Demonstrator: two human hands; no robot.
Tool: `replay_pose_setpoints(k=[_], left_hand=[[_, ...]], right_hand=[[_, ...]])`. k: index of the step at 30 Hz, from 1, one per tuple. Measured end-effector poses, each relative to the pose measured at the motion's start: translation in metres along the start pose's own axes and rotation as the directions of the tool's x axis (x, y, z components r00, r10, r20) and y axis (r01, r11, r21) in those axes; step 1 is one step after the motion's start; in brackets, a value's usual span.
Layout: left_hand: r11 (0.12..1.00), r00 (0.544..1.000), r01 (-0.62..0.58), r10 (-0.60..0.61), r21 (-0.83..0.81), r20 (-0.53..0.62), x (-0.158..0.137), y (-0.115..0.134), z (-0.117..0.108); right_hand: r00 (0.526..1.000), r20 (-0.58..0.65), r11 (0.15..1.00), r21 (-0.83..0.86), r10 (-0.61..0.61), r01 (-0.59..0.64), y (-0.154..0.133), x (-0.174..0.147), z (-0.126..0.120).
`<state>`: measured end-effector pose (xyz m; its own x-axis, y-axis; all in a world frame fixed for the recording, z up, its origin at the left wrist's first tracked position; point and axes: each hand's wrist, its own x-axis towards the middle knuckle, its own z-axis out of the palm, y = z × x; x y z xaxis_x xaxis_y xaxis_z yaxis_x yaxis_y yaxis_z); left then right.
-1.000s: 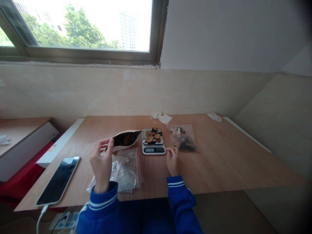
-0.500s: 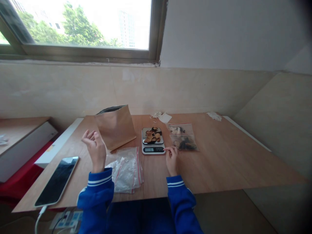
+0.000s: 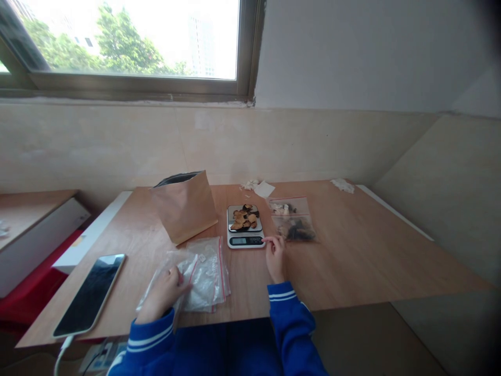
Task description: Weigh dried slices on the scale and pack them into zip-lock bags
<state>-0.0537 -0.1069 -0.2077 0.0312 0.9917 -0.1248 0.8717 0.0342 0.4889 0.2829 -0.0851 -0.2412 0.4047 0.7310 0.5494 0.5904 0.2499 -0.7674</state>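
Dried mushroom slices [image 3: 246,218] lie piled on the plate of a white kitchen scale [image 3: 231,243] with a lit display. My right hand [image 3: 276,256] rests at the scale's lower right, its index finger stretched to the button panel and the other fingers loosely bent, holding nothing. Down on a stack of clear zip bags [image 3: 209,277] with red seals is my left hand [image 3: 166,290]. Its fingers are curled together at the top bag's plastic, and their tips are partly hidden. Behind the bags stands a brown kraft pouch [image 3: 186,209], its top open.
Two filled zip bags [image 3: 295,224] with dark and pale dried pieces lie right of the scale. A charging phone [image 3: 92,295] is at the table's left edge. White scraps [image 3: 250,185] and a paper square [image 3: 264,189] sit near the wall.
My left hand has dropped from its raised place before the kraft pouch onto the clear zip bags, its fingers turning right. My right hand keeps its finger at the scale's panel.
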Motion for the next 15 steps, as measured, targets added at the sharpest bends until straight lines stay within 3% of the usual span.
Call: replay_pose_setpoints(k=[4,7,10,15], left_hand=[[0.998,0.998,-0.027,0.030,-0.053,0.053,0.004,0.004,-0.006],[0.977,0.996,-0.089,0.087,-0.193,-0.017,0.006,0.024,-0.020],[0.913,0.966,-0.231,0.172,-0.335,-0.195,0.009,0.063,-0.030],[0.736,0.891,-0.425,0.236,-0.527,-0.389,0.021,0.138,-0.016]], right_hand=[[0.999,0.034,0.999,0.048,0.020,-0.021,-0.006,0.001,-0.002],[0.996,0.083,0.991,0.127,0.031,-0.041,-0.028,0.003,-0.003],[0.979,0.200,0.972,0.220,0.034,-0.079,-0.068,0.006,-0.003],[0.861,0.509,0.942,0.300,-0.025,-0.150,-0.125,0.011,0.006]])
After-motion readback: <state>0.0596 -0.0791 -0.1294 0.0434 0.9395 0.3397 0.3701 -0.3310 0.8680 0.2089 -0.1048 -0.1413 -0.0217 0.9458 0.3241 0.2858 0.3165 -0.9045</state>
